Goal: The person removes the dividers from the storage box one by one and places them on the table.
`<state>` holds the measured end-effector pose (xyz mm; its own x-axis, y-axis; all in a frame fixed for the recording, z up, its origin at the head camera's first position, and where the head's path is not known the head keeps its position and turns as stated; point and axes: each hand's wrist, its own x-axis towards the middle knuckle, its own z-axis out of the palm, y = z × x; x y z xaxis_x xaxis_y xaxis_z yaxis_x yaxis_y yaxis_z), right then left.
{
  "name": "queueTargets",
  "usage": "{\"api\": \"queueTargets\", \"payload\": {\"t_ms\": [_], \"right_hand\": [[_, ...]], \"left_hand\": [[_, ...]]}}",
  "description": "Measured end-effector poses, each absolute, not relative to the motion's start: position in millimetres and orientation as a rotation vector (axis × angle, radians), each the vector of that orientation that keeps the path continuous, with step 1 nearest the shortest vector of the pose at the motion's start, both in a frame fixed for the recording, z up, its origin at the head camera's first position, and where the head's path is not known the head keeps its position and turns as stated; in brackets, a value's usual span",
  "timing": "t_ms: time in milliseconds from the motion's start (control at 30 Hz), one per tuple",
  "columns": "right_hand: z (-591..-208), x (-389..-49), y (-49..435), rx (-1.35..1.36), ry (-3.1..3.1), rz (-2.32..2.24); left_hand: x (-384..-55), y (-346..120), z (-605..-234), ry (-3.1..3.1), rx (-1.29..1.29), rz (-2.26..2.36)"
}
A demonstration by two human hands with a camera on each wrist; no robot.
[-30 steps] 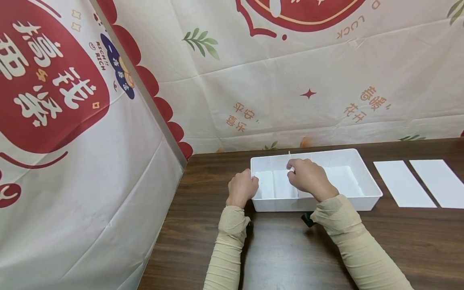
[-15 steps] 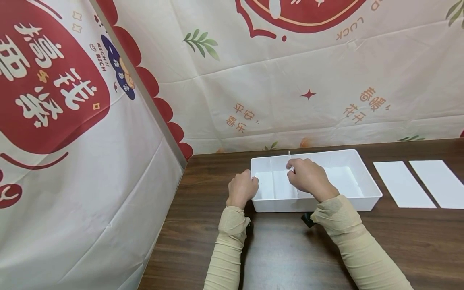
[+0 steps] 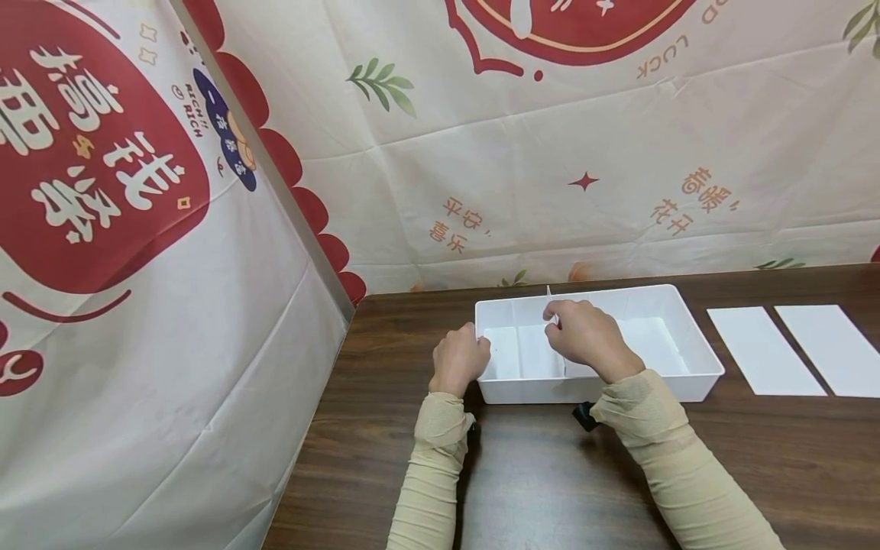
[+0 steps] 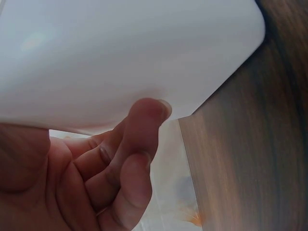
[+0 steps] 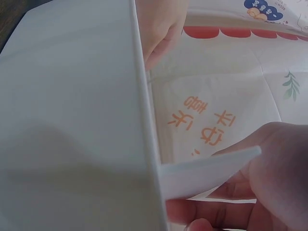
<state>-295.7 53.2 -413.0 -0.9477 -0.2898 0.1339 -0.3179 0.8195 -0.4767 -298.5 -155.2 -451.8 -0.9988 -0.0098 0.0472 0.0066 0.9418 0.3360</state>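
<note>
A long white box (image 3: 536, 393) sits near the back of the wooden table. The person's left hand (image 3: 459, 359) grips its left wall, fingers curled over the rim; the left wrist view shows the same hand (image 4: 101, 173) against the outer face of the box (image 4: 120, 57). Inside the box, the right hand (image 3: 590, 340) pinches a thin white divider panel (image 3: 549, 292), whose top edge rises above the far rim. In the right wrist view this panel (image 5: 207, 174) sticks up past the box rim, between thumb and fingers. A second thin divider (image 3: 518, 351) crosses the box further left.
Two flat white panels (image 3: 766, 350) (image 3: 832, 347) lie side by side on the table (image 3: 536, 473), right of the box. A printed cloth (image 3: 522, 176) hangs behind the table, and another cloth (image 3: 206, 344) hangs along its left side.
</note>
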Motion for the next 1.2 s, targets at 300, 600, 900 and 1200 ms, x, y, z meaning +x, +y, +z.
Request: {"api": "queueTargets", "payload": {"t_ms": [300,600,900,1200], "right_hand": [[-410.1,-296.3,52.6,0.503,-2.949,0.777],[-403.9,-296.6,54.5,0.496,-2.946,0.777],[-402.8,-296.7,54.5,0.493,-2.939,0.775],[-399.8,-296.9,53.8,0.496,-2.942,0.782]], "left_hand": [[-298.9,-155.9,-452.6,-3.049,0.005,-0.536],[-299.4,-155.2,-450.5,-3.057,0.003,-0.533],[-298.7,-155.2,-450.2,-3.053,0.000,-0.544],[-297.3,-154.9,-448.6,-3.068,0.003,-0.528]]}}
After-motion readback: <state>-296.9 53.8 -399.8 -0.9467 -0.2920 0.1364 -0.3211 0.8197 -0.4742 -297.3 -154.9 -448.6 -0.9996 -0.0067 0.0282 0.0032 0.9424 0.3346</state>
